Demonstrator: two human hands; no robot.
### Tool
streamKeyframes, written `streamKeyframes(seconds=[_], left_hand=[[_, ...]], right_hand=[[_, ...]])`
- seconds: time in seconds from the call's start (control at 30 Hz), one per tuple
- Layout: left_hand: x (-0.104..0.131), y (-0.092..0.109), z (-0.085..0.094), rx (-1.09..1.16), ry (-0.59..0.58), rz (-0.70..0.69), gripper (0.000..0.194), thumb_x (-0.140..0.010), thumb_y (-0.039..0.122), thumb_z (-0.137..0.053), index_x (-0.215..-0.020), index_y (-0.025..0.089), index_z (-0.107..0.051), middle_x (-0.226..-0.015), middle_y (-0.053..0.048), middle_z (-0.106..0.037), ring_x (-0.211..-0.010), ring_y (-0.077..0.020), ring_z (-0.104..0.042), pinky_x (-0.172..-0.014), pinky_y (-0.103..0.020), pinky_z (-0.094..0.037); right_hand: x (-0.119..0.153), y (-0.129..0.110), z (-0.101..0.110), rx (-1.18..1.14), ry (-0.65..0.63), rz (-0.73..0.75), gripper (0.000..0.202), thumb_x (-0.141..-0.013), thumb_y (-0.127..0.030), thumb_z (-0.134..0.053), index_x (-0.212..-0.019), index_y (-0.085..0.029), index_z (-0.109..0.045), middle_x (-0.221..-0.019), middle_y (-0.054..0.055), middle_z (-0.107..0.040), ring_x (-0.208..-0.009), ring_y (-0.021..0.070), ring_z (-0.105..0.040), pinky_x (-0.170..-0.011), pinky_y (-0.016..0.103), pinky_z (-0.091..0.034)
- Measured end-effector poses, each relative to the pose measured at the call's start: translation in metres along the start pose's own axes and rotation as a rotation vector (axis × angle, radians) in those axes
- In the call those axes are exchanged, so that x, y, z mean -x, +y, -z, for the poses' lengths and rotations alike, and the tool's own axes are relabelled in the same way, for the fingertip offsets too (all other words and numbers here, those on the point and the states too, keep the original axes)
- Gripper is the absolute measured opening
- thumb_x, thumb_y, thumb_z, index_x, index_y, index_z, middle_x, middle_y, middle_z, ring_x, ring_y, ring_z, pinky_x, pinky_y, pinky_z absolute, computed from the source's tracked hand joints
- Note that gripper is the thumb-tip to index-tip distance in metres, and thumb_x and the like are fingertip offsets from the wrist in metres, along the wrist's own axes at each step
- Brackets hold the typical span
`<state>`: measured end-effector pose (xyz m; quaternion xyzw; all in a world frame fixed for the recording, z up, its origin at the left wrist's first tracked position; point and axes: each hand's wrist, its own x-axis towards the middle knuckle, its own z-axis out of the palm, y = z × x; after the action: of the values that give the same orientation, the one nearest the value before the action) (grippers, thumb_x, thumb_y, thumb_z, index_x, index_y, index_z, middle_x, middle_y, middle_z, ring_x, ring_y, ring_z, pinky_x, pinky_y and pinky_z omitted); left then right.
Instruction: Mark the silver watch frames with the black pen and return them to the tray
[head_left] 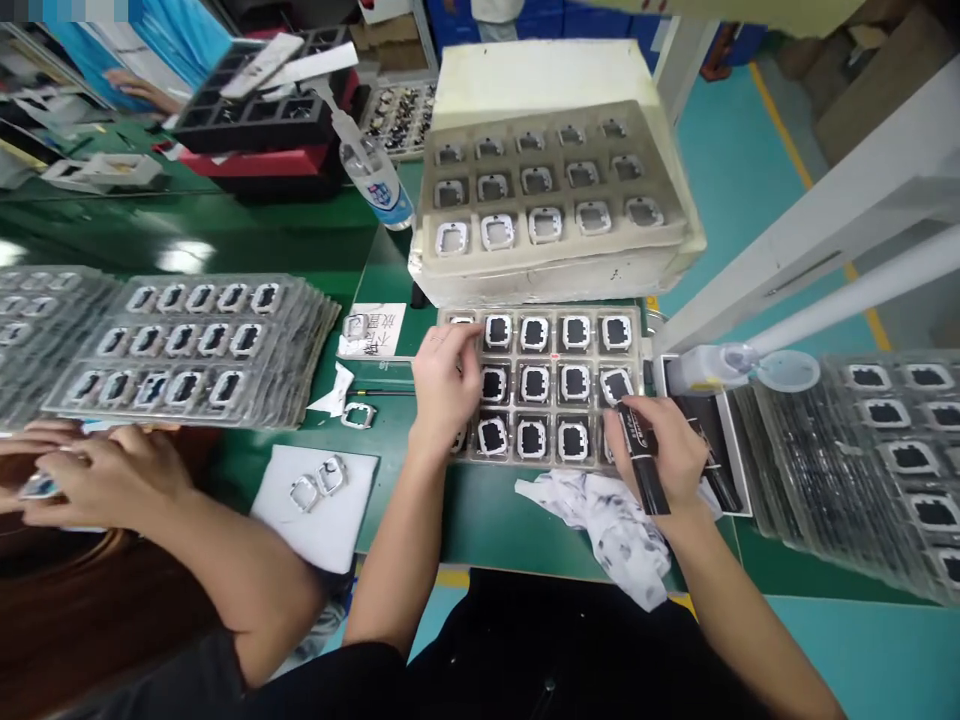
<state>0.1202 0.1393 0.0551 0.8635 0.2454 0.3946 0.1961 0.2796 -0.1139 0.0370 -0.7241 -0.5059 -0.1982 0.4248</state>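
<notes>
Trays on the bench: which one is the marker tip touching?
The clear tray of black-centred frames directly before the person. The right hand holds the black marker at its right column; the left hand rests on its left edge. The others lie untouched.

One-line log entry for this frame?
left hand: flat on parts tray | right hand: holds black marker at tray edge | stained cloth: below tray

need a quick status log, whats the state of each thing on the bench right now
left hand: flat on the clear tray, holding nothing
right hand: gripping black marker, tip on a part
black marker: tilted, tip down
clear tray: filled with black-centred parts
beige tray: front row holds white frames
squeeze bottle: leaning
stained cloth: crumpled
</notes>
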Motion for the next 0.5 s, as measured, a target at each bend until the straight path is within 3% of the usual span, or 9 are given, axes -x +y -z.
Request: streamKeyframes(seconds=[0.2,0.4,0.5], left_hand=[[-0.007,-0.006,0.017,0.037,-0.08,0.051,0.023,-0.102,0.016,-0.055,-0.102,0.025,-0.076,-0.097,-0.004,-0.078,-0.089,-0.0228,-0.066,-0.086,-0.04,-0.054],[-0.011,-0.005,0.038,0.141,-0.296,0.045,0.026,-0.088,0.009,-0.059,-0.098,0.025,-0.078,-0.091,-0.003,-0.077,-0.084,-0.0218,-0.061,-0.081,-0.04,-0.053],[-0.013,-0.004,0.05,0.206,-0.379,0.077,0.022,-0.089,0.014,-0.062,-0.099,0.024,-0.079,-0.087,-0.003,-0.075,-0.08,-0.021,-0.06,-0.075,-0.039,-0.052]], right_hand=[[0.0,-0.001,0.002,-0.073,-0.01,-0.123,0.035,-0.094,-0.029,-0.086,-0.126,-0.023,-0.071,-0.1,0.005,-0.076,-0.077,0.0207,-0.072,-0.072,0.034,-0.062],[0.002,0.0,0.001,-0.036,0.04,-0.184,0.034,-0.096,-0.033,-0.082,-0.127,-0.025,-0.072,-0.099,0.005,-0.075,-0.078,0.0222,-0.072,-0.073,0.037,-0.063],[0.002,-0.001,0.001,0.008,0.056,-0.217,0.034,-0.096,-0.036,-0.081,-0.128,-0.026,-0.072,-0.102,0.005,-0.077,-0.082,0.0234,-0.074,-0.077,0.04,-0.065]])
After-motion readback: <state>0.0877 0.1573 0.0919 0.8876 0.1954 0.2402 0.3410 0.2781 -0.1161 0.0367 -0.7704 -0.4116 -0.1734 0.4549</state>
